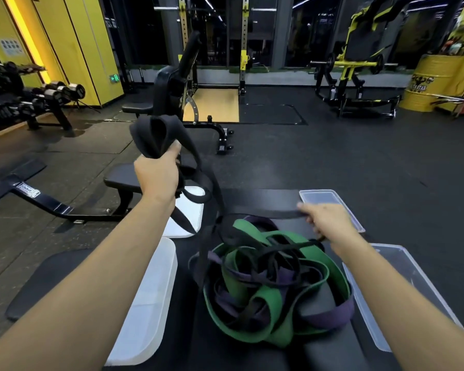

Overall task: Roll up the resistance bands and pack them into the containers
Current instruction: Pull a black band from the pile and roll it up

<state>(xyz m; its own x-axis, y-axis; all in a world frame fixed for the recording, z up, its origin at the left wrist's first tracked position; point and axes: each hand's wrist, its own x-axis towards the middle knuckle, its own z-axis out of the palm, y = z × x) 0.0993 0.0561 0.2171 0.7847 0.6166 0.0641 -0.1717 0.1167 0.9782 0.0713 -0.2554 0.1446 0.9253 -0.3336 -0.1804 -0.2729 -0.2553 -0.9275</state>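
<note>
**Bands piled on the desk, gym all round**

A dumbbell rack (52,96) stands far left by yellow walls, with black rubber floor (359,162) throughout. The left hand (157,178) is raised, fingers clamped round a bunched black band (152,135). The green, purple and black tangle (273,279) lies on the desk (225,352) between containers (145,303). The right hand (328,220), fingers curled, pinches a thin black strand (292,246). The lettering on the yellow barrel (429,84) is unreadable.

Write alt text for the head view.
A person's left hand holds up a wide black resistance band while the right hand pinches a thin black band from a tangled pile of green, purple and black bands on a black padded bench, between clear plastic containers.
</note>
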